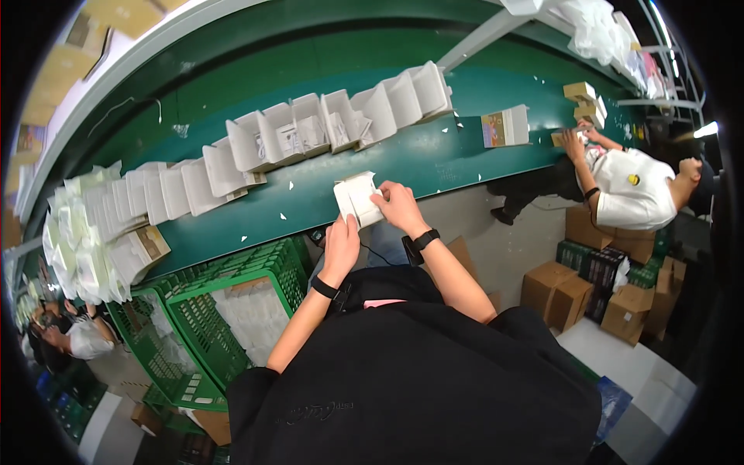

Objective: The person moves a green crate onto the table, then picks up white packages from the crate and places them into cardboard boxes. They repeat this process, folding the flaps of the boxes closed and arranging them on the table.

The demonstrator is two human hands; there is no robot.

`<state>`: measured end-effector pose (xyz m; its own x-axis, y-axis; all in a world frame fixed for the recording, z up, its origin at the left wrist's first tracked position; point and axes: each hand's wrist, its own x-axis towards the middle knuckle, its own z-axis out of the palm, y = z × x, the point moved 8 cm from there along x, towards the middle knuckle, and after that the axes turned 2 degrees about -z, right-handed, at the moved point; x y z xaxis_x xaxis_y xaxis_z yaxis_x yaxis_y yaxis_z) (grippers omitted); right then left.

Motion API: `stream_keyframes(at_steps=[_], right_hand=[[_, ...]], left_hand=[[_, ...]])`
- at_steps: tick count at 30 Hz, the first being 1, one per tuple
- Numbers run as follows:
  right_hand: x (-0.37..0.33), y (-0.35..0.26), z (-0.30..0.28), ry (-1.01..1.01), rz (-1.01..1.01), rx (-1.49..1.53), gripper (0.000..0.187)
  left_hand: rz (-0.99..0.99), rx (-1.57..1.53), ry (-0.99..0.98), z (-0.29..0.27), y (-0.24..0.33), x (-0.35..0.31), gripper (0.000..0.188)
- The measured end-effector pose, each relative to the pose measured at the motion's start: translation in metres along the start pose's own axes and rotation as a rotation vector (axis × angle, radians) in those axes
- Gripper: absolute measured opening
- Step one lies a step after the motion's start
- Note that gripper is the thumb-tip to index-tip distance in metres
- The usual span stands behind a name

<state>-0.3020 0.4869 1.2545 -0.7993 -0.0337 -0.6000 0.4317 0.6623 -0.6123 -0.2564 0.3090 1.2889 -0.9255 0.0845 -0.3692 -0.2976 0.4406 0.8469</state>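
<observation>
A small white carton (357,197) is held in front of me, just over the near edge of the green table. My left hand (341,242) closes on its lower left side, with the thumb along the edge. My right hand (400,208) grips the carton's right side, thumb and bent fingers pressed against it. What lies inside the carton cannot be made out. Beyond it stands a row of open white boxes (291,132); a few hold small white pieces.
Clear plastic bags (85,240) heap at the table's left end. Green crates (232,310) stand below left. A printed open box (505,127) lies farther right, near a co-worker (632,186) handling a small box. Brown cartons (554,291) sit on the floor at right.
</observation>
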Motion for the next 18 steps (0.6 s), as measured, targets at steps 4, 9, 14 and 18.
stream_keyframes(at_steps=[4,9,14,18], right_hand=[[-0.020,0.021,-0.050,0.095,-0.024,0.103,0.030],[-0.059,0.019,-0.154,0.435,-0.469,-0.098,0.022],[-0.034,0.079,-0.218,0.350,-0.556,-0.081,0.022],[-0.014,0.145,-0.256,0.335,-0.433,0.233,0.020]], left_hand=[[0.001,0.012,0.001,0.032,0.036,0.018,0.040],[-0.055,0.042,-0.089,0.105,0.104,0.065,0.040],[-0.035,0.090,-0.088,0.184,0.141,0.098,0.039],[-0.003,0.194,-0.177,0.240,0.169,0.122,0.039]])
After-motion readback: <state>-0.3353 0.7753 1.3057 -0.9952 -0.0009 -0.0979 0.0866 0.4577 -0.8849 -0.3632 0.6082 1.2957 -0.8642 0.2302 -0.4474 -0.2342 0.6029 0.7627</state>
